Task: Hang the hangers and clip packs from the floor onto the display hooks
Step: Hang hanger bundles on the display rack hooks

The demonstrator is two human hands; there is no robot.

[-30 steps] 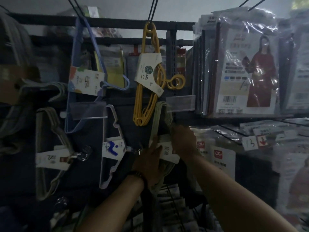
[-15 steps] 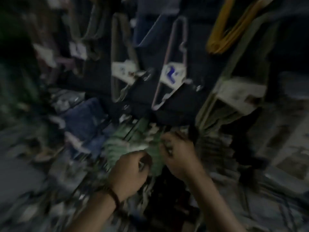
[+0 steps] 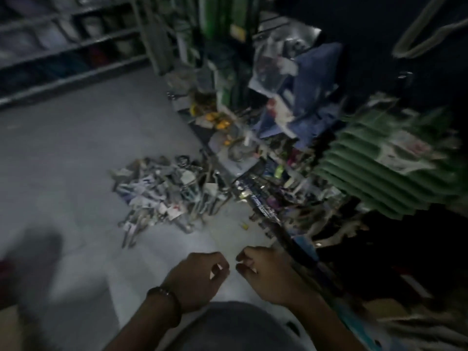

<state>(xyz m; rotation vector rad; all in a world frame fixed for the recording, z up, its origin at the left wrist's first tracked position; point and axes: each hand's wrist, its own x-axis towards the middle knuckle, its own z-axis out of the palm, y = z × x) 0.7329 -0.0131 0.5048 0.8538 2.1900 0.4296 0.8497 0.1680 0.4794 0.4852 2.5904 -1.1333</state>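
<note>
A heap of hanger and clip packs (image 3: 164,191) lies on the pale floor (image 3: 76,148), ahead and left of my hands. My left hand (image 3: 197,279) and my right hand (image 3: 266,277) hang close together low in the view, well short of the heap. Both have their fingers curled in loosely and I see nothing held in either. A pale hanger (image 3: 428,31) hangs on the dark display panel at the top right. The picture is dim and blurred by motion.
A stack of green packs (image 3: 374,168) sits on a shelf at the right, with blue packs (image 3: 304,97) and small goods beside it. Shelving (image 3: 63,54) runs along the far left. A dark blurred shape (image 3: 33,269) sits on the floor at the lower left.
The view has swung down from the display wall to the floor. Both hands let go of the hanger pack on the hook and dropped low.
</note>
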